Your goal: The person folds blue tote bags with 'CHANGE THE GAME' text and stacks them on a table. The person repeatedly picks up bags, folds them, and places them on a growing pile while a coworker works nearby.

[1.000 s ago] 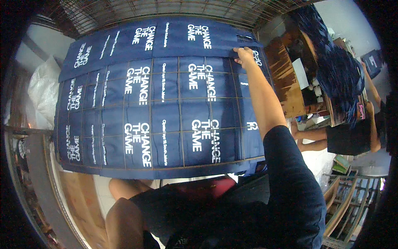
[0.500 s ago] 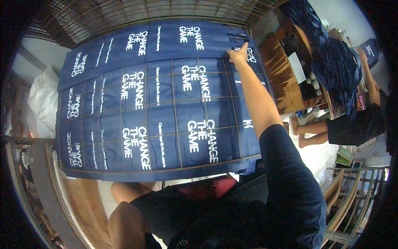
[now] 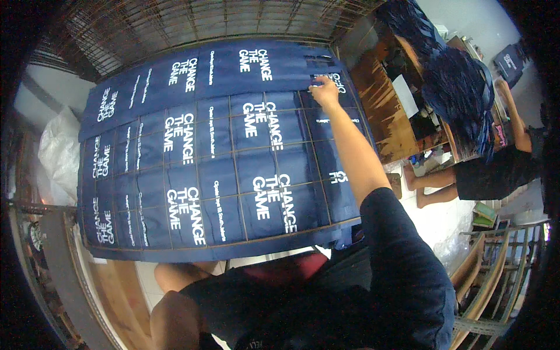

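Navy printed fabric panels (image 3: 224,149) with white lettering lie in overlapping rows across a wide wire rack (image 3: 236,189) in front of me. My right arm reaches to the far right corner. There my right hand (image 3: 325,93) is closed, its thumb and bent forefinger at the edge of a navy panel (image 3: 319,69) in the far row. How much cloth is between the fingertips is hard to see. My left hand is outside the picture.
Raised wire racks (image 3: 192,23) stand behind the panels. To the right are a worn wooden table (image 3: 382,111), a heap of dark blue strips (image 3: 458,87) and a seated person whose hand (image 3: 503,88) touches a navy piece. Clear plastic (image 3: 58,143) is at left, a metal shelf (image 3: 490,280) lower right.
My right hand has shifted slightly nearer along the panel edge, and its outstretched thumb and forefinger have drawn together. The whole view has tilted a little; the panels lie as before.
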Tool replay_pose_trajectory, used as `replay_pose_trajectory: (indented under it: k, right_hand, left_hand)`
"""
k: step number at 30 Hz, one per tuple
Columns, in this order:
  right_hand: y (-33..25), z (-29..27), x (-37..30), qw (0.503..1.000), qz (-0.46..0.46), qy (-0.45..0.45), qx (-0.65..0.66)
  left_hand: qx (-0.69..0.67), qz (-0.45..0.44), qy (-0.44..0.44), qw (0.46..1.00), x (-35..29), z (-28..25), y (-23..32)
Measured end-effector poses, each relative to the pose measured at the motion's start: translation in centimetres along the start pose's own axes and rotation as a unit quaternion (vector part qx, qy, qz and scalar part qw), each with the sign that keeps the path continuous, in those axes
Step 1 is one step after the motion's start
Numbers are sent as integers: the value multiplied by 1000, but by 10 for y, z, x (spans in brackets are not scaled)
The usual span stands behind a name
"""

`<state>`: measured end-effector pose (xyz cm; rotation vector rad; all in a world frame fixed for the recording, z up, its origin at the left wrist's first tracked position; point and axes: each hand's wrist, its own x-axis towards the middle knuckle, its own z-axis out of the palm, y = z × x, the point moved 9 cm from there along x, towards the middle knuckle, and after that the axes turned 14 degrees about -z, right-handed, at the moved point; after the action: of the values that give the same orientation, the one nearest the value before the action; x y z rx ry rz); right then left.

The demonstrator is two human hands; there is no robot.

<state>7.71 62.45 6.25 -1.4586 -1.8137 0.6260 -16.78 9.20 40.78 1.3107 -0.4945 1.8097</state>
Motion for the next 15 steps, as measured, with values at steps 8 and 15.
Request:
replay_pose_trajectory:
  k: [8,15]
  right_hand:
    - [2,4,6,996,40,72,16]
    - [-17,-10,-2,997,16,74,-3]
  left_hand:
    - [28,0,9,1000,-2,-1,-10]
    - [38,-3,19,999,0,-5,-16]
